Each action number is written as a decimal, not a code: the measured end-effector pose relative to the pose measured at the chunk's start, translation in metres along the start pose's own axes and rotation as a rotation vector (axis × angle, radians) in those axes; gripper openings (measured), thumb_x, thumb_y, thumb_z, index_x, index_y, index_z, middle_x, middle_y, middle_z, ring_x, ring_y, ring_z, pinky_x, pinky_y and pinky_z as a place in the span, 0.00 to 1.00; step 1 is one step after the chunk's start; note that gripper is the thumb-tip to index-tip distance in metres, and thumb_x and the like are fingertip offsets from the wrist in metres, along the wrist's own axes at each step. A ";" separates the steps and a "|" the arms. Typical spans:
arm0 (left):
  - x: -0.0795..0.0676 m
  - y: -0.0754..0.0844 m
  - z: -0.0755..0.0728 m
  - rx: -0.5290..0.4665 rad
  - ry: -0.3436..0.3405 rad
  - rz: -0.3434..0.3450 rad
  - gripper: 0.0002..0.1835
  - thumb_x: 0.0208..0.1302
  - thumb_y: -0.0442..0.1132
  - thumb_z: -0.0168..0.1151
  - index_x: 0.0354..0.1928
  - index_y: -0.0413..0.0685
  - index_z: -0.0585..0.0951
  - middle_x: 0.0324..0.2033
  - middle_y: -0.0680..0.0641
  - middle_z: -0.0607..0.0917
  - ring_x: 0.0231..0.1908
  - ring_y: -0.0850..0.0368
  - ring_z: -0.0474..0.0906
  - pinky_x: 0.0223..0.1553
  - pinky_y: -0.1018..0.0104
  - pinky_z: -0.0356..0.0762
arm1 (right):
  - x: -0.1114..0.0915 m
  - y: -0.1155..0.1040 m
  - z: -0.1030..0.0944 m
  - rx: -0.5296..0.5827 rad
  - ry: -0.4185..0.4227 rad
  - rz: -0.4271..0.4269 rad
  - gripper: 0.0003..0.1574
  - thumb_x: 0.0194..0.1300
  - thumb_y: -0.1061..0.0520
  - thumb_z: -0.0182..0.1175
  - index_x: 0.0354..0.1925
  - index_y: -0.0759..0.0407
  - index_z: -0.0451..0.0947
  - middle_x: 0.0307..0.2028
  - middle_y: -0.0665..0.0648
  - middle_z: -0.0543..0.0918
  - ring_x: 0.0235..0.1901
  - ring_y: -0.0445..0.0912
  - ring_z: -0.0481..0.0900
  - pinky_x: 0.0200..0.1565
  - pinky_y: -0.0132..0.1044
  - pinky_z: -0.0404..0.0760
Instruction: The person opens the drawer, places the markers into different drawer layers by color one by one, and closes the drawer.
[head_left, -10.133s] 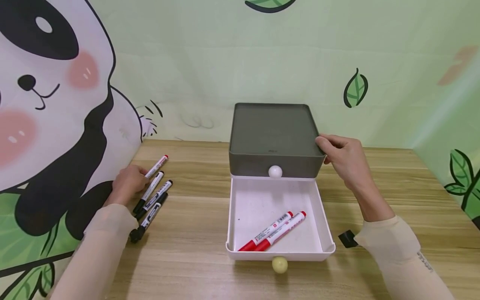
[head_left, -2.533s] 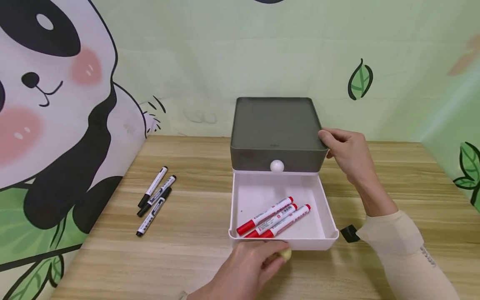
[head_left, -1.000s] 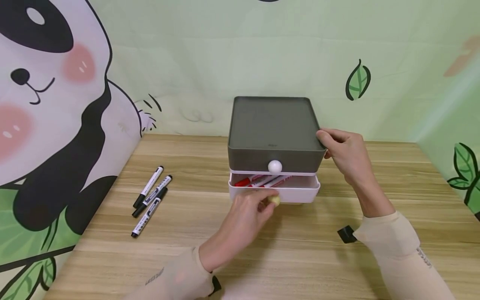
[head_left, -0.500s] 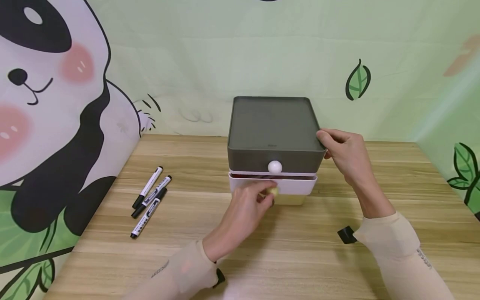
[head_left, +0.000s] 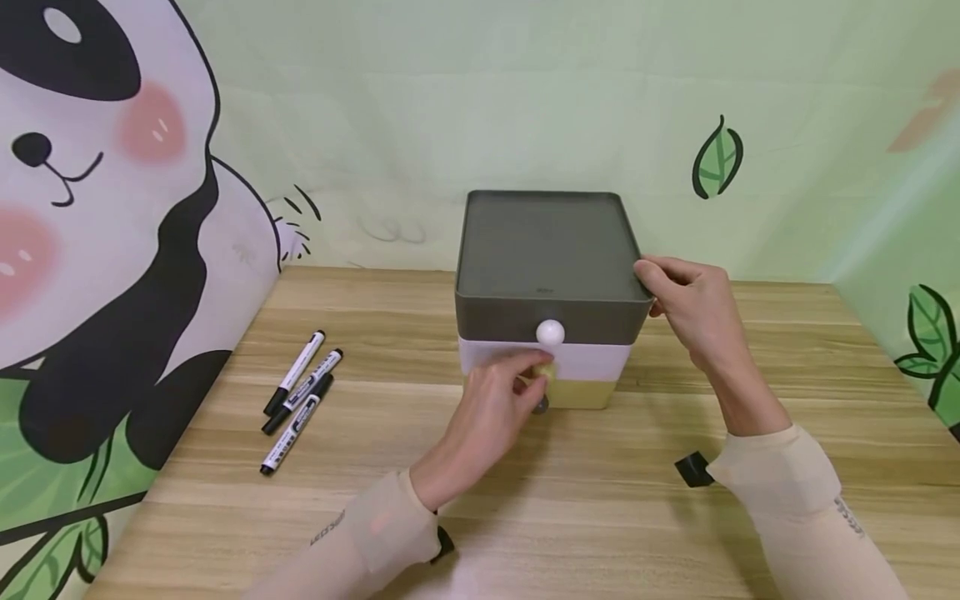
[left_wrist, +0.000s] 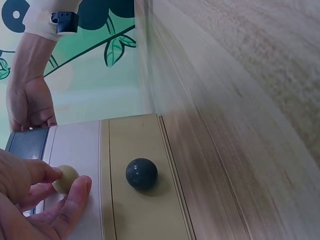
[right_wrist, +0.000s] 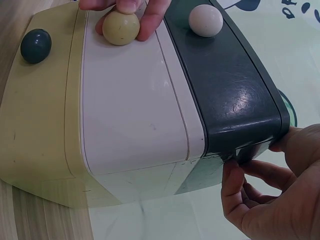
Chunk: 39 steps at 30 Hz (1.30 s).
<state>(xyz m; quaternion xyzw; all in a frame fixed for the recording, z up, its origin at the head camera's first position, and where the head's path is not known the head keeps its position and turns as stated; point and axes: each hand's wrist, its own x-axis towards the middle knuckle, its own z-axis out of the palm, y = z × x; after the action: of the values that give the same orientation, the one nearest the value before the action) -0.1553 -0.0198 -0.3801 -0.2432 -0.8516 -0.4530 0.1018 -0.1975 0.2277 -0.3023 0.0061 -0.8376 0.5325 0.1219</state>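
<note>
A small chest of stacked drawers [head_left: 553, 246] stands on the table, grey on top, white in the middle, yellow below. My left hand [head_left: 487, 412] pinches the pale yellow knob [left_wrist: 65, 180] of the white drawer [head_left: 592, 362], which sits flush with the others. At the right side, my right hand [head_left: 693, 312] holds the grey top section [right_wrist: 242, 100] by its edge. A white knob [head_left: 551, 332] is on the grey drawer and a dark knob [left_wrist: 141, 174] on the yellow drawer [head_left: 581, 394]. The red markers inside the white drawer are hidden.
Three black-and-white markers lie together on the table at left; the nearest marker [head_left: 297, 425] points toward the front. A wall with a panda picture [head_left: 112, 250] borders the left side and back. Black pieces show at both sleeve cuffs.
Earlier, my left hand was at the markers on the left, and a third red marker came into the white drawer. It then took the yellow knob and pushed the drawer in. My right hand stayed put.
</note>
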 end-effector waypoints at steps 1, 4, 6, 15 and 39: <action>0.000 0.000 0.000 0.000 -0.002 -0.001 0.12 0.69 0.29 0.66 0.53 0.41 0.87 0.47 0.44 0.89 0.37 0.57 0.86 0.35 0.73 0.82 | 0.000 -0.001 0.000 0.000 0.001 -0.001 0.27 0.75 0.45 0.61 0.61 0.62 0.83 0.38 0.42 0.86 0.30 0.43 0.79 0.36 0.30 0.80; 0.001 0.000 0.000 0.005 0.000 0.001 0.12 0.69 0.29 0.65 0.53 0.40 0.86 0.46 0.44 0.89 0.38 0.57 0.86 0.35 0.73 0.82 | 0.000 -0.002 0.001 0.000 0.004 -0.001 0.28 0.74 0.44 0.61 0.61 0.62 0.83 0.38 0.43 0.86 0.30 0.44 0.79 0.36 0.30 0.80; 0.000 0.000 0.000 0.007 0.003 -0.008 0.11 0.70 0.29 0.65 0.52 0.40 0.86 0.45 0.44 0.89 0.38 0.57 0.86 0.36 0.72 0.82 | 0.000 -0.002 0.001 -0.001 0.001 0.000 0.28 0.74 0.44 0.61 0.61 0.62 0.83 0.38 0.43 0.86 0.30 0.44 0.79 0.36 0.31 0.80; -0.004 -0.003 0.002 -0.007 0.007 -0.050 0.10 0.71 0.32 0.66 0.52 0.38 0.83 0.41 0.44 0.89 0.36 0.56 0.87 0.34 0.72 0.82 | 0.001 0.002 -0.001 -0.004 -0.008 0.009 0.26 0.76 0.46 0.59 0.62 0.61 0.82 0.34 0.36 0.84 0.29 0.42 0.78 0.35 0.29 0.78; -0.014 -0.021 0.009 0.119 -0.136 -0.092 0.09 0.68 0.29 0.66 0.48 0.39 0.86 0.41 0.44 0.89 0.34 0.59 0.80 0.31 0.69 0.78 | 0.002 0.003 -0.001 -0.018 -0.015 0.012 0.27 0.75 0.44 0.59 0.63 0.59 0.82 0.40 0.42 0.84 0.31 0.45 0.79 0.36 0.31 0.78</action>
<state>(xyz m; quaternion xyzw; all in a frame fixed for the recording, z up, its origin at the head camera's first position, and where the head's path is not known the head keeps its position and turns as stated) -0.1531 -0.0273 -0.4057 -0.2274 -0.8922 -0.3885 0.0370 -0.1994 0.2300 -0.3039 0.0039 -0.8433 0.5256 0.1125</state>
